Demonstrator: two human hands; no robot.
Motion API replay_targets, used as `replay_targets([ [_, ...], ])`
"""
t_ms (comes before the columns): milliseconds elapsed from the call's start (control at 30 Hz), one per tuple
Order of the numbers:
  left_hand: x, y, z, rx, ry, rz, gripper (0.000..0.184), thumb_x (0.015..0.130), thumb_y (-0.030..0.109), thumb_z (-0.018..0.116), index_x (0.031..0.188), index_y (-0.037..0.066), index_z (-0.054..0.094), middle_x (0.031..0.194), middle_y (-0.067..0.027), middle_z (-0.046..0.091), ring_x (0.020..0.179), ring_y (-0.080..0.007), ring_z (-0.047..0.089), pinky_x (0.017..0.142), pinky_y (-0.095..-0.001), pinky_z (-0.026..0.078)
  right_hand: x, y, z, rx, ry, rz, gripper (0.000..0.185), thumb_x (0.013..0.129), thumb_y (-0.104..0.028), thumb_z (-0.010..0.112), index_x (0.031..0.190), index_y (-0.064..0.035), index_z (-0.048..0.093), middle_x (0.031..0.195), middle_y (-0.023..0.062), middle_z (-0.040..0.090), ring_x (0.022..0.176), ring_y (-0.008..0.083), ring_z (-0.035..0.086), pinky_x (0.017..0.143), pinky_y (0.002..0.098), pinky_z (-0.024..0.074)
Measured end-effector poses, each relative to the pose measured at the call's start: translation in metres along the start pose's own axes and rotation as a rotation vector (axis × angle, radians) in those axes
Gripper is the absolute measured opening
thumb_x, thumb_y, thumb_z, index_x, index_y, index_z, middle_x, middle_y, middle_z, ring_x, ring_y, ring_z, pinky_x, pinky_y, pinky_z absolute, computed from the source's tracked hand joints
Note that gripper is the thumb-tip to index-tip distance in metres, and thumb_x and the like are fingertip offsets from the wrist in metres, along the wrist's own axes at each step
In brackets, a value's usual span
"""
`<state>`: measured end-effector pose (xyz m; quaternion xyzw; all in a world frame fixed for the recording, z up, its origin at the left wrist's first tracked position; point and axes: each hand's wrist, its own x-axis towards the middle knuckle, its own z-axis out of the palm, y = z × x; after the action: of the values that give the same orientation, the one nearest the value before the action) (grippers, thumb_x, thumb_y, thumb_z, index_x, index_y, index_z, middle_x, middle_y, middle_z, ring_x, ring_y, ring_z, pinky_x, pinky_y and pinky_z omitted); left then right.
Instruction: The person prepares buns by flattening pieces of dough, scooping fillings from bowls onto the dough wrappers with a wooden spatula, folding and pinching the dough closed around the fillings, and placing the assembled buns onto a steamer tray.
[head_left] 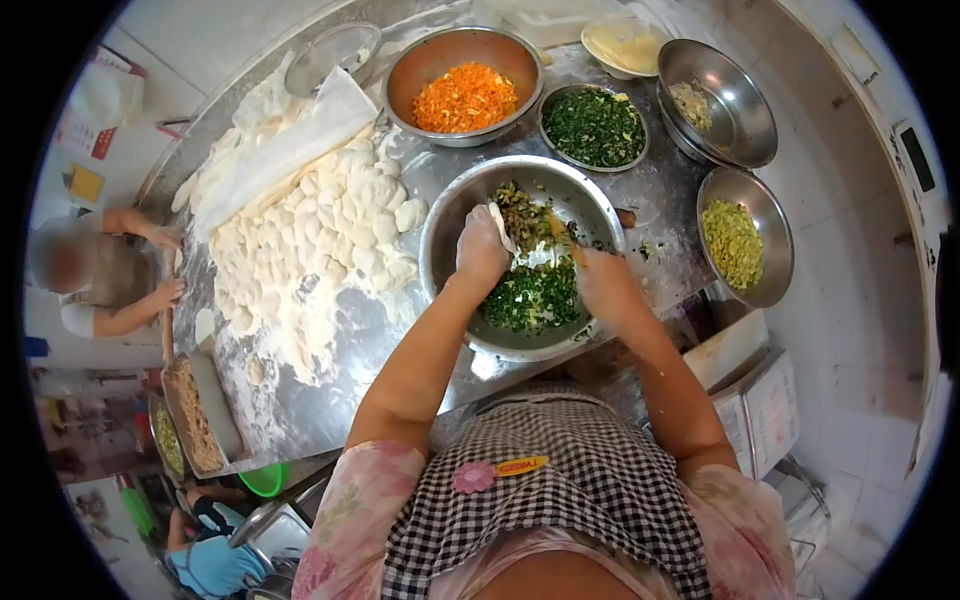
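Note:
A large steel mixing bowl (440,290) sits in front of me, with chopped green leaves (530,298), a brownish-green chopped mix (522,215) and a white patch (540,257) inside. My left hand (482,250) is over the bowl's left side, curled around a pale dough wrapper (497,218) that shows at its edge. On the bowl's right side, my right hand (607,287) is closed around a yellowish thin tool (566,238) that points into the filling; its exact kind is hard to make out.
Many floured dough pieces (330,220) lie left, partly under a white cloth (285,160). Around the bowl stand bowls of shredded carrot (465,98), dark greens (594,128) and light-green vegetable (732,243). Across the table, a person (125,260) works; a tray of brown filling (195,415) is near.

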<state>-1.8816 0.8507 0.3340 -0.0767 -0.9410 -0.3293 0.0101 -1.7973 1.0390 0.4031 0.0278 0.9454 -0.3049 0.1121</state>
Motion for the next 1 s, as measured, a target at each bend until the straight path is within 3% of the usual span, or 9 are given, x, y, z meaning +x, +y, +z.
replay_targets([
  [200,-0.003,-0.004,0.007,0.018,0.073,0.009,0.052,0.068,0.012,0.070,0.109,-0.001,0.041,0.102,-0.0254,0.051,0.099,-0.0420,0.052,0.083,-0.0440,0.044,0.008,-0.026,0.055,0.015,0.119,-0.284,0.029,0.081,-0.002,0.047,0.108,-0.0019,0.058,0.074,0.0230,0.059,0.070,0.0384,0.059,0.062,0.0448,0.0454],
  [300,-0.002,0.002,0.006,-0.084,0.098,-0.072,0.048,0.068,0.005,0.067,0.108,-0.002,0.040,0.106,-0.0258,0.049,0.099,-0.0425,0.050,0.085,-0.0439,0.044,0.014,-0.022,0.027,-0.030,-0.002,-0.304,0.027,0.084,-0.004,0.042,0.106,-0.0040,0.058,0.077,0.0217,0.061,0.076,0.0380,0.061,0.071,0.0462,0.0478],
  [400,0.001,-0.002,0.007,-0.129,0.124,-0.088,0.049,0.068,0.006,0.066,0.109,-0.001,0.041,0.107,-0.0252,0.049,0.099,-0.0416,0.050,0.084,-0.0439,0.044,0.026,-0.019,-0.020,-0.189,-0.009,-0.281,0.029,0.083,-0.004,0.042,0.105,-0.0048,0.061,0.079,0.0208,0.062,0.075,0.0375,0.062,0.071,0.0456,0.0483],
  [500,0.000,-0.009,0.010,-0.077,0.143,-0.013,0.049,0.069,0.005,0.065,0.111,-0.001,0.041,0.107,-0.0243,0.048,0.101,-0.0410,0.049,0.084,-0.0439,0.044,0.046,-0.019,-0.024,-0.015,-0.003,-0.138,0.029,0.083,-0.004,0.043,0.103,-0.0047,0.063,0.081,0.0209,0.063,0.075,0.0372,0.062,0.072,0.0450,0.0484],
  [533,0.000,-0.011,0.009,-0.068,0.137,0.009,0.049,0.069,0.005,0.065,0.111,-0.001,0.041,0.107,-0.0242,0.048,0.102,-0.0409,0.048,0.084,-0.0437,0.044,0.046,-0.022,-0.021,0.017,-0.111,-0.155,0.029,0.083,-0.004,0.042,0.102,-0.0042,0.064,0.081,0.0227,0.062,0.075,0.0374,0.061,0.072,0.0447,0.0479],
  [667,-0.003,-0.009,0.004,-0.031,0.158,0.127,0.049,0.069,0.003,0.063,0.112,-0.001,0.040,0.108,-0.0236,0.048,0.104,-0.0405,0.047,0.085,-0.0434,0.044,0.027,-0.030,0.028,0.184,-0.018,-0.307,0.028,0.083,-0.009,0.049,0.108,-0.0019,0.060,0.078,0.0247,0.059,0.071,0.0386,0.059,0.066,0.0418,0.0466],
  [700,-0.006,-0.006,0.003,-0.051,0.180,0.078,0.046,0.070,0.016,0.070,0.108,0.001,0.048,0.104,-0.0230,0.051,0.100,-0.0401,0.050,0.085,-0.0435,0.042,0.022,-0.026,0.032,0.157,-0.019,-0.306,0.029,0.083,-0.008,0.048,0.109,-0.0022,0.060,0.080,0.0250,0.059,0.072,0.0387,0.059,0.067,0.0416,0.0469],
  [767,-0.008,0.000,-0.004,0.000,0.138,0.137,0.052,0.067,0.002,0.066,0.112,0.000,0.040,0.108,-0.0235,0.048,0.103,-0.0401,0.048,0.086,-0.0434,0.043,0.018,-0.021,0.029,0.099,-0.013,-0.318,0.030,0.083,-0.008,0.048,0.110,-0.0026,0.059,0.083,0.0257,0.060,0.075,0.0389,0.060,0.069,0.0413,0.0474],
  [1000,-0.007,-0.007,-0.001,-0.017,0.100,0.107,0.062,0.062,0.007,0.075,0.113,-0.001,0.040,0.108,-0.0238,0.048,0.102,-0.0398,0.048,0.085,-0.0431,0.044,0.029,0.000,-0.008,0.170,0.028,-0.071,0.033,0.082,-0.005,0.046,0.112,-0.0024,0.059,0.084,0.0226,0.063,0.073,0.0315,0.062,0.070,0.0385,0.0475],
])
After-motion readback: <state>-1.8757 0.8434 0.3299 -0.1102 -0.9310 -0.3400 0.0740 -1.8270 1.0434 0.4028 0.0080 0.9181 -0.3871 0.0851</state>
